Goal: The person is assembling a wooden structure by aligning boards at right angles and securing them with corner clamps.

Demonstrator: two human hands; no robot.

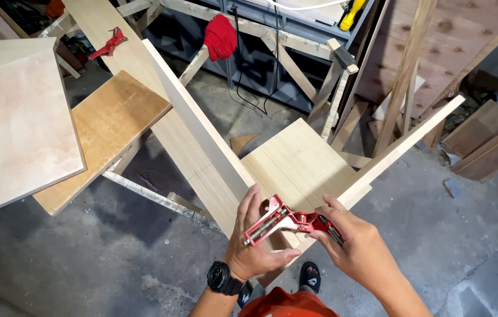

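Red corner clamp (289, 222) sits between both hands (259, 235), on the boards' corner (296, 170).

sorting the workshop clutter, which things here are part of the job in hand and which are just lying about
In hand:
- red corner clamp, held by left hand and right hand
- left board and right board, on edge, meeting at the clamp
- flat panel between them

Lying about:
- second red clamp on a plank
- red cloth
- loose pale panels
- yellow tool
- offcuts
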